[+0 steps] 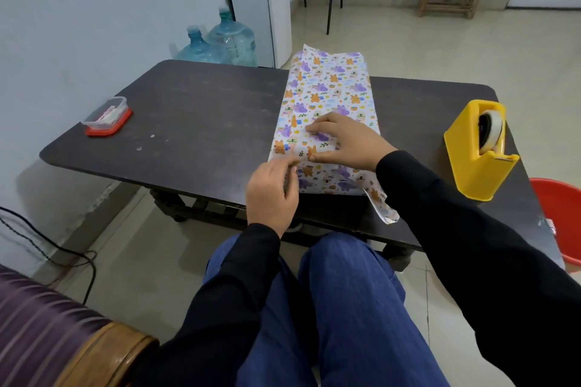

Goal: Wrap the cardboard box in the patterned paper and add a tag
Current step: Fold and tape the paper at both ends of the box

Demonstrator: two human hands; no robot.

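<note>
Right hand (342, 141) flat, fingers straight and slightly apart, pressing patterned paper (327, 85) down; left hand (272, 192) pinching its near-left edge, dark table (188, 110) beneath.

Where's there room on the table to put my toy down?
The wide bare stretch of table between the plastic tub and the wrapped box. A narrower strip between box and tape dispenser. Crowded by the left hand and right hand.
</note>
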